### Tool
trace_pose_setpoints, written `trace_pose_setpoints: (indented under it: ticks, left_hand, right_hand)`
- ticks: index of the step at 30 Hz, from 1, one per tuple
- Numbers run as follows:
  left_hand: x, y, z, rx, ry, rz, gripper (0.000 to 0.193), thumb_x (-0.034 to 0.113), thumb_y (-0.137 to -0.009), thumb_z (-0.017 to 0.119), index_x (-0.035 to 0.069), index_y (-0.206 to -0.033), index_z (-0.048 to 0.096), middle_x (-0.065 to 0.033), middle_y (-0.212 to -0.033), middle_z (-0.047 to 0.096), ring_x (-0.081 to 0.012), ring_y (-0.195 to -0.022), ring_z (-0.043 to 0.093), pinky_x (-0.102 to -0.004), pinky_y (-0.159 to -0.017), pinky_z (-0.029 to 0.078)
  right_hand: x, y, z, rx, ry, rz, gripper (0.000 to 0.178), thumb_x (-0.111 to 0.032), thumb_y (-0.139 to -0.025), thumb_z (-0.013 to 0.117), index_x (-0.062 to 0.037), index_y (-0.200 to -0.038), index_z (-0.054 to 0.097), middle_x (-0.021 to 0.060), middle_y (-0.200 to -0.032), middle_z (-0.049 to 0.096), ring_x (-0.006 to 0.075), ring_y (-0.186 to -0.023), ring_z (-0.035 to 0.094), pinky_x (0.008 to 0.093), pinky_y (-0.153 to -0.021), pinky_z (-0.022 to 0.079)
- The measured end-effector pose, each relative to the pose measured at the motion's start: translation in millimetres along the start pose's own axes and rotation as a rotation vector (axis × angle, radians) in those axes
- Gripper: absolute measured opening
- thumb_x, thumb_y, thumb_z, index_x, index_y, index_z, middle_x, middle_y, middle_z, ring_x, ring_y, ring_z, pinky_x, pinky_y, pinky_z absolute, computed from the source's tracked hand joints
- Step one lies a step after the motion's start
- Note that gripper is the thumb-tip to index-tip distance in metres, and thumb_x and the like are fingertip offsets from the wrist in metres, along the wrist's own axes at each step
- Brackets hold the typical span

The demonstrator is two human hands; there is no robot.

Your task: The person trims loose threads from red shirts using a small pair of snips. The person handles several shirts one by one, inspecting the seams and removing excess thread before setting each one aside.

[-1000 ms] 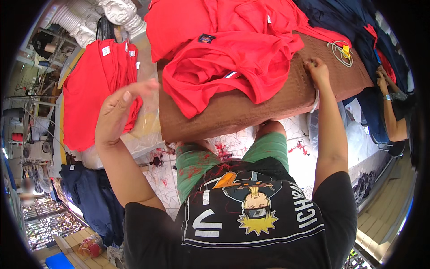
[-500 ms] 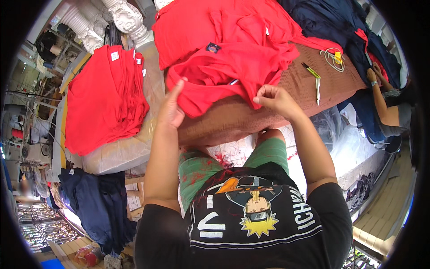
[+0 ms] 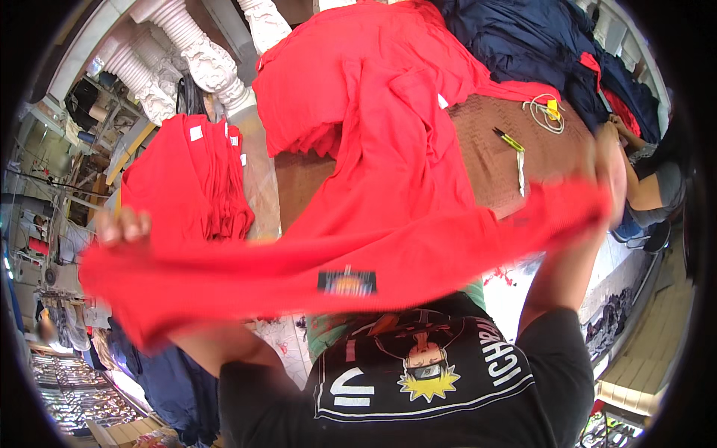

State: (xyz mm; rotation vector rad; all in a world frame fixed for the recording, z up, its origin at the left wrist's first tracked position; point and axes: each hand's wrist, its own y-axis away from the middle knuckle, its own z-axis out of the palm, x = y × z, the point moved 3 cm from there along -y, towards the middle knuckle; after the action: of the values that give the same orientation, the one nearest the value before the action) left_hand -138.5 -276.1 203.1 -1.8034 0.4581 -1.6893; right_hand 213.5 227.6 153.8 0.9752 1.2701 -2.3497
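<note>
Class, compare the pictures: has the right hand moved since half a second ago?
Yes, to the right: the right hand was left of the green scissors on the brown cloth, and now is right of them.

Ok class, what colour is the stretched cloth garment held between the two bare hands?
The stretched cloth garment is bright red, seen in the head view.

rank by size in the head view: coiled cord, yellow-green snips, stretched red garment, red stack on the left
1. Stretched red garment
2. Red stack on the left, partly hidden
3. Coiled cord
4. Yellow-green snips
The garment, likely nearer the camera, may look enlarged.
</note>
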Motion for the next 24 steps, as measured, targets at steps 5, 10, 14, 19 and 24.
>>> trace_pose_setpoints:
  ticks: [5, 10, 14, 19, 24]
  left_hand:
    - [-100.1, -133.8, 5.3, 0.789, -0.124, -0.356, 0.079, 0.069, -0.087, 0.034, 0.009, -0.139, 0.03, -0.0061, -0.137, 0.033, -0.0268, -0.126, 0.033, -0.0451, -0.106, 0.027]
    - [-297.7, -48.3, 44.2, 0.507, 0.69, -0.583, 0.088, 0.071, -0.086, 0.038, 0.008, -0.146, 0.03, -0.0107, -0.149, 0.035, -0.0288, -0.135, 0.037, -0.0474, -0.109, 0.033]
    - [-297.5, -38.4, 58.0, 0.439, 0.072, -0.77, 0.059, 0.03, -0.09, 0.064, 0.002, -0.138, 0.042, -0.0105, -0.133, 0.055, -0.0232, -0.121, 0.054, -0.0408, -0.101, 0.044]
    - [-156.0, -111.7, 35.6, 0.411, 0.12, -0.173, 0.041, 0.003, -0.089, 0.06, 0.0, -0.128, 0.049, -0.0091, -0.125, 0.059, -0.0188, -0.115, 0.057, -0.0347, -0.1, 0.044]
    - [-6.2, -144.2, 27.3, 0.431, -0.41, 0.1, 0.037, 0.007, -0.089, 0.062, 0.001, -0.125, 0.053, -0.0101, -0.119, 0.063, -0.0198, -0.108, 0.061, -0.0337, -0.094, 0.05]
  right_hand:
    - [93.4, -128.5, -28.1, -0.389, -0.388, 0.715, 0.056, -0.042, -0.097, 0.047, -0.0079, -0.141, 0.042, 0.0085, -0.137, 0.051, 0.0201, -0.124, 0.049, 0.0341, -0.103, 0.038]
    - [198.1, -8.8, -82.4, 0.004, -0.056, 0.967, 0.068, -0.053, -0.092, 0.052, -0.0111, -0.143, 0.039, 0.0074, -0.143, 0.046, 0.0215, -0.132, 0.043, 0.0406, -0.111, 0.03]
    - [187.5, -3.4, -68.9, -0.24, 0.208, 0.963, 0.049, -0.024, -0.083, 0.072, -0.0067, -0.126, 0.056, 0.0068, -0.12, 0.063, 0.0177, -0.113, 0.058, 0.0345, -0.097, 0.046]
    - [66.2, -93.1, -37.7, -0.223, 0.152, 0.394, 0.045, -0.025, -0.089, 0.065, -0.001, -0.125, 0.053, 0.01, -0.118, 0.063, 0.0206, -0.117, 0.056, 0.0411, -0.101, 0.042]
    - [26.7, -168.2, -33.4, -0.142, 0.803, 0.281, 0.044, -0.032, -0.091, 0.061, -0.0001, -0.122, 0.057, 0.0091, -0.11, 0.064, 0.0186, -0.105, 0.058, 0.0344, -0.09, 0.042]
